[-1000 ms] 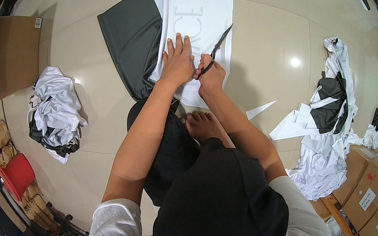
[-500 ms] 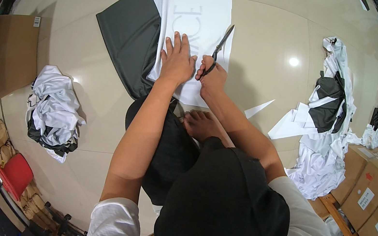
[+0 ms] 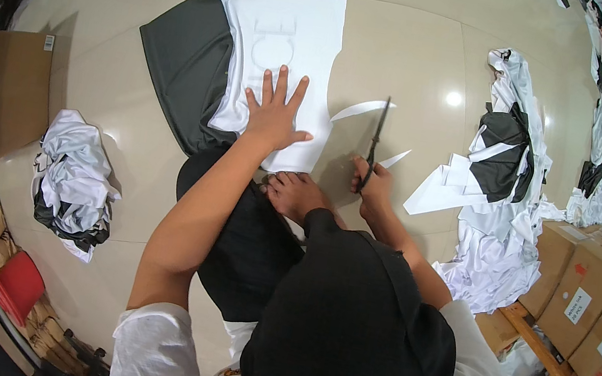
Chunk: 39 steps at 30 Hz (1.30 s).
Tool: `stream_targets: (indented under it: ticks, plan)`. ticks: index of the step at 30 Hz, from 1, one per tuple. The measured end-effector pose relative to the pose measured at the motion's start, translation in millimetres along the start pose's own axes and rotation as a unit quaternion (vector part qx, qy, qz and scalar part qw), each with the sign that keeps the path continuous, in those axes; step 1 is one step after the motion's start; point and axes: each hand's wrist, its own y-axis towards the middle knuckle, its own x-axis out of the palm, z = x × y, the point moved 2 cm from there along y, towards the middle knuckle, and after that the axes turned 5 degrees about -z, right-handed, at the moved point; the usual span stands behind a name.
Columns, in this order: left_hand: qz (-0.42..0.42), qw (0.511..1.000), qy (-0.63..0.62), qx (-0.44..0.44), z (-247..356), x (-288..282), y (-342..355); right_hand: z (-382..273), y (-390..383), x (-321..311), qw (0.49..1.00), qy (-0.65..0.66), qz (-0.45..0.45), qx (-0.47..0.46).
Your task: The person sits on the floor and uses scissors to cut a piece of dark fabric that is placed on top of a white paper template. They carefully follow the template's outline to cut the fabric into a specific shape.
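Flat on the floor lies a piece of white cloth with faint grey lettering, joined or laid next to dark grey cloth on its left. My left hand presses on the white cloth with its fingers spread. To the right of the cloth, my right hand grips a pair of dark scissors, whose blades point away from me and look closed. A curved white offcut lies beside the cloth's right edge, its far end near the scissor tips. My bare foot is at the cloth's near edge.
A pointed white scrap lies right of the scissors. Farther right is a long heap of white and black cloth, with cardboard boxes behind it. At left are a bundle of cloth, a large cardboard box and a red object.
My right hand has moved the scissors off the cloth to the right. A curved strip now lies apart from the cloth's right edge, which curves inward. My left hand's fingers have spread wider.
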Motion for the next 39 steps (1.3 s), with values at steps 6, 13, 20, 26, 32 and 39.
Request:
stream_targets:
  ticks: [6,13,20,26,32,39]
  plan:
    - [-0.036,0.999,0.019,0.032,18.5,8.9,-32.4,32.7,-16.4,-96.7,0.993,0.052,0.094,-0.052]
    - [0.219,0.966,-0.043,0.13,30.2,-1.9,-13.8,18.0,-50.9,-100.6,0.99,-0.053,0.076,-0.104]
    - [0.231,0.961,-0.067,0.133,29.9,-1.0,14.1,-13.5,-18.3,-33.5,0.984,-0.144,-0.099,-0.027]
    - [0.289,0.94,-0.086,0.161,23.6,1.4,19.9,-25.2,11.7,-7.1,0.978,-0.147,-0.147,-0.012]
    - [0.266,0.931,-0.182,0.17,19.3,0.6,20.7,-30.7,26.4,5.2,0.98,-0.088,-0.176,-0.018]
    - [0.228,0.928,-0.246,0.165,18.0,-6.7,17.4,-35.2,32.3,10.8,0.978,-0.093,-0.182,-0.032]
